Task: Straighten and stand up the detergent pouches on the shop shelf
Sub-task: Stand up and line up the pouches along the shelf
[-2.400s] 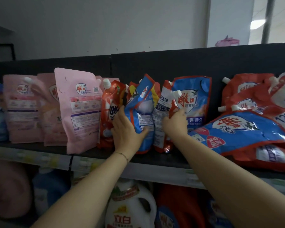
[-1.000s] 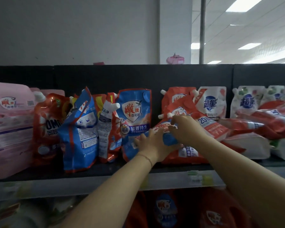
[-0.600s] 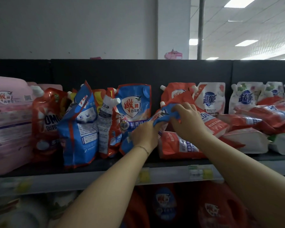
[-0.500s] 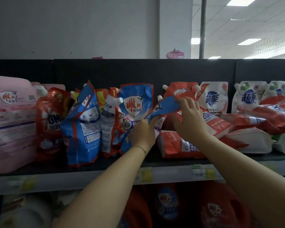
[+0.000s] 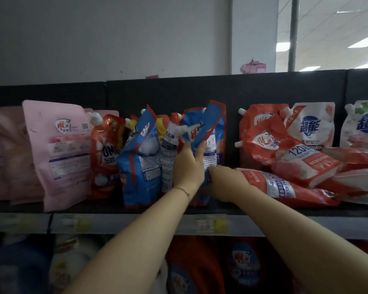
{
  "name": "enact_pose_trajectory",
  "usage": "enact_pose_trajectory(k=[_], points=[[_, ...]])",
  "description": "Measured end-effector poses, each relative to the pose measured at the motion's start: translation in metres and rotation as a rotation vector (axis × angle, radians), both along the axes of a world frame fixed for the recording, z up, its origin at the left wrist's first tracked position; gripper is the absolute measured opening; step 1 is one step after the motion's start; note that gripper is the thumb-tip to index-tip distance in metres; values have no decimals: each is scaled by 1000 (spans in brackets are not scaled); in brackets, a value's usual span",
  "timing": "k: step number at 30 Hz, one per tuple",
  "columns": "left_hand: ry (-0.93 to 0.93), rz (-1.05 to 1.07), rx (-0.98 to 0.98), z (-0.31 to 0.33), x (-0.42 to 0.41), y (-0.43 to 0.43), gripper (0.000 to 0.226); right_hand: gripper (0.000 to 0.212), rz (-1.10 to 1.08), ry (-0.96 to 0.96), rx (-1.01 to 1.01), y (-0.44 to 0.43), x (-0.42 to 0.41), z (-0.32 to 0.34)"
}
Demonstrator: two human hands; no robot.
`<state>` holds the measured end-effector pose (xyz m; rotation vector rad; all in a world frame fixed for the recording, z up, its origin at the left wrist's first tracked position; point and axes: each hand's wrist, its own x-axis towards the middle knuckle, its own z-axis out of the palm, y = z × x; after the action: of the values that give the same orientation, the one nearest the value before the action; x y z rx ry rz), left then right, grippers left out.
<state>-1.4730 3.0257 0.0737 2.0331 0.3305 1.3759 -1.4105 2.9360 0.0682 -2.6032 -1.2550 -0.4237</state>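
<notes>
A blue pouch with red edges [image 5: 210,124] stands nearly upright at the middle of the shelf [image 5: 136,209], leaning left against other blue and red pouches [image 5: 140,162]. My left hand [image 5: 188,166] grips its left edge at mid height. My right hand [image 5: 223,181] holds its lower right side near the base. To the right, red pouches [image 5: 270,183] lie flat in a pile.
Pink pouches [image 5: 60,149] stand at the left. White pouches with blue print [image 5: 310,128] stand at the back right behind the fallen red ones. A black back panel [image 5: 232,92] closes the shelf. Detergent bottles [image 5: 191,270] fill the shelf below.
The blue pouch went from lying on the red pile to standing upright beside the blue pouches. Both hands moved left with it; the right hand dropped to its base.
</notes>
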Motion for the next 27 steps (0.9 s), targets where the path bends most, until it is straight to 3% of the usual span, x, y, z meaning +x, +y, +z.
enact_pose_trajectory(k=[5, 8, 13, 17, 22, 27], points=[[-63, 28, 81, 0, -14, 3, 33, 56, -146, -111, 63, 23, -1, -13], [-85, 114, 89, 2, -19, 6, 28, 60, -179, -42, 180, 34, -7, -23], [7, 172, 131, -1, -27, 4, 18, 58, -80, 24, 150, 25, 3, -22], [129, 177, 244, -10, -20, -3, 7, 54, -84, -62, 51, 2, 7, -2], [195, 162, 456, -20, -6, -14, 6, 47, -58, -134, 143, -25, 5, 14], [214, 113, 516, -21, 7, -33, 16, 39, -79, -145, 198, -56, 17, 16]])
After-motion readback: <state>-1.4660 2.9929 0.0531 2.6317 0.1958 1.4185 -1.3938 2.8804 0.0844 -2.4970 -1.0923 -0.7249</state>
